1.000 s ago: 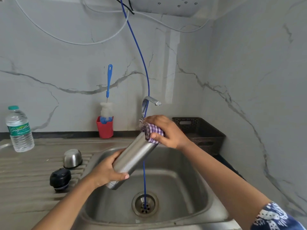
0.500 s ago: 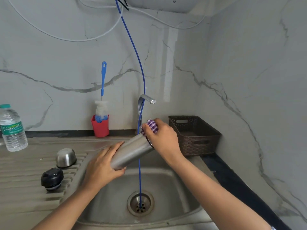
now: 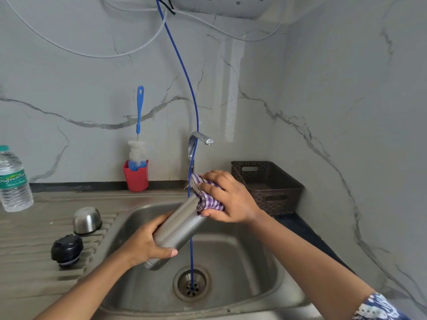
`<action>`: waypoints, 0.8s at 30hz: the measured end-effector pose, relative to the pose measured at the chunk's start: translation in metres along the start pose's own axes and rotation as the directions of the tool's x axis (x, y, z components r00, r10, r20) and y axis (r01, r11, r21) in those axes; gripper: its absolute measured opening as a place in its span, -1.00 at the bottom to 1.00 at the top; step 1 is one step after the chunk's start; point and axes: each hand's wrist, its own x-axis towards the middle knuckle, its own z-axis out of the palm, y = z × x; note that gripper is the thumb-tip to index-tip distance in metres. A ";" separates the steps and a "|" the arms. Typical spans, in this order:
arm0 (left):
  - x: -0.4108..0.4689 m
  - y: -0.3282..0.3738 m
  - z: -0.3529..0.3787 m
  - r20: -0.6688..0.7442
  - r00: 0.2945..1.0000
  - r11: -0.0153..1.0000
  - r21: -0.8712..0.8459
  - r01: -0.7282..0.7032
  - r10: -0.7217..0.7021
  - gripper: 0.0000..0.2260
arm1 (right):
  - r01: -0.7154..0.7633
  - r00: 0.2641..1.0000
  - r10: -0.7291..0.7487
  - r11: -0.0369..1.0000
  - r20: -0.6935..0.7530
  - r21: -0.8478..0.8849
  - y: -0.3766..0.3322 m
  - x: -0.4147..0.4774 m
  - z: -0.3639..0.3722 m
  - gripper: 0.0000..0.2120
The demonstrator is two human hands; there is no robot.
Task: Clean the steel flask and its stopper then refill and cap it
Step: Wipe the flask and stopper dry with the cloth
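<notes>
Flask (image 3: 178, 229) held tilted over sink (image 3: 242, 250), base low-left, top end up-right. L hand (image 3: 143, 245): fingers wrapped round lower body, thumb across front. R hand (image 3: 231, 199): fingers + thumb curled on checked cloth (image 3: 208, 199), bunched over flask's top end. Blue hose (image 3: 184, 72) drops behind flask into drain (image 3: 191, 284). Black stopper (image 3: 67, 250) + steel cap (image 3: 87, 220) on counter (image 3: 27, 273) left of sink, near each other. Brush (image 3: 139, 116) in red cup (image 3: 136, 179) by wall. Bottle (image 3: 13, 181) far left. Basket (image 3: 272, 188) right of sink.

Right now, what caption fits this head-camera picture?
Left hand holds flask over sink, right hand presses cloth on its top.
</notes>
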 end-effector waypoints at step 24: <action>-0.004 0.029 -0.003 -0.281 0.944 0.737 0.673 0.063 0.176 -0.11 | -0.820 0.561 0.827 0.551 0.028 0.157 -0.031 0.008 0.004 -0.63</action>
